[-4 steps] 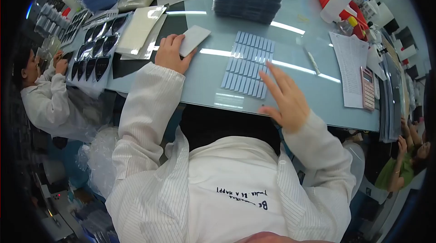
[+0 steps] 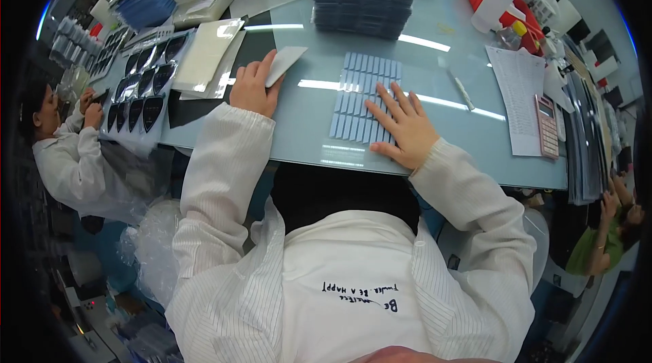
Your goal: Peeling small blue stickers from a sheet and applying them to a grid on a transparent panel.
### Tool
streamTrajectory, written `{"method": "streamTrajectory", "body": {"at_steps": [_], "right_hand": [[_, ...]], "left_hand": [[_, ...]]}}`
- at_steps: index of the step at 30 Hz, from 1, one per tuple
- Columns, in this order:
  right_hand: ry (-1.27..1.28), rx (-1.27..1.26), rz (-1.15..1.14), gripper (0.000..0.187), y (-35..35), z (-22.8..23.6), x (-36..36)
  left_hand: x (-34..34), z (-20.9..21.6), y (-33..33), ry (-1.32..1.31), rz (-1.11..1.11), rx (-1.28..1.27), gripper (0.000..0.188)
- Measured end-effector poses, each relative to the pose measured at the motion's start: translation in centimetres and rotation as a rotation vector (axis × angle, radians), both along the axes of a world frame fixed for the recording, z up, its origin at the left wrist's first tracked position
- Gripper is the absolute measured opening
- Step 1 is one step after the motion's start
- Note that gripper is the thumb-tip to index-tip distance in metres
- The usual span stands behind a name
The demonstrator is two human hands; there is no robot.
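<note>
Holding white rectangular pad (image 2: 286, 65) clamped in left hand (image 2: 254, 91). Resting right hand (image 2: 407, 126), splayed, on pale-blue segmented sheet (image 2: 352, 106), flat on glass tabletop (image 2: 299, 135). Could skew sheet through uneven sideways push.

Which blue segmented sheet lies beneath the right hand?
The single sheet lying flat, partly covered by the right hand; the others sit piled in the tall stack farther back.

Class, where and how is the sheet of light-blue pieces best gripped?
Pinch the sheet of light-blue pieces, probably best at its left edge, coming from the person's left: it lies flat on the table, that long edge is uncovered, and the spread right hand covers part of its right side.
</note>
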State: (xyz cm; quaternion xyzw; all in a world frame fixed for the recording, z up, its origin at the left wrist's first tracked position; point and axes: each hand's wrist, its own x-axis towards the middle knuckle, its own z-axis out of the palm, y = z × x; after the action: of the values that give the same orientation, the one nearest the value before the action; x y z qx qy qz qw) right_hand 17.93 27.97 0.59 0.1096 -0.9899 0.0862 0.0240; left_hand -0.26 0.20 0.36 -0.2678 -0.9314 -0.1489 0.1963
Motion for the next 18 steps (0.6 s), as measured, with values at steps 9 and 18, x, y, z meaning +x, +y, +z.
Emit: {"method": "streamTrajectory", "body": {"at_steps": [9,18], "right_hand": [[0.003,0.082,0.152,0.081,-1.9,0.2,-2.1],[0.031,-0.094,0.161,0.079,-0.7,0.5,-2.2]], "left_hand": [[0.5,0.5,-0.4,-0.074,-0.09,0.268,0.034],[0.2,0.8,-0.4,-0.075,-0.231,0.107,0.052]]}}
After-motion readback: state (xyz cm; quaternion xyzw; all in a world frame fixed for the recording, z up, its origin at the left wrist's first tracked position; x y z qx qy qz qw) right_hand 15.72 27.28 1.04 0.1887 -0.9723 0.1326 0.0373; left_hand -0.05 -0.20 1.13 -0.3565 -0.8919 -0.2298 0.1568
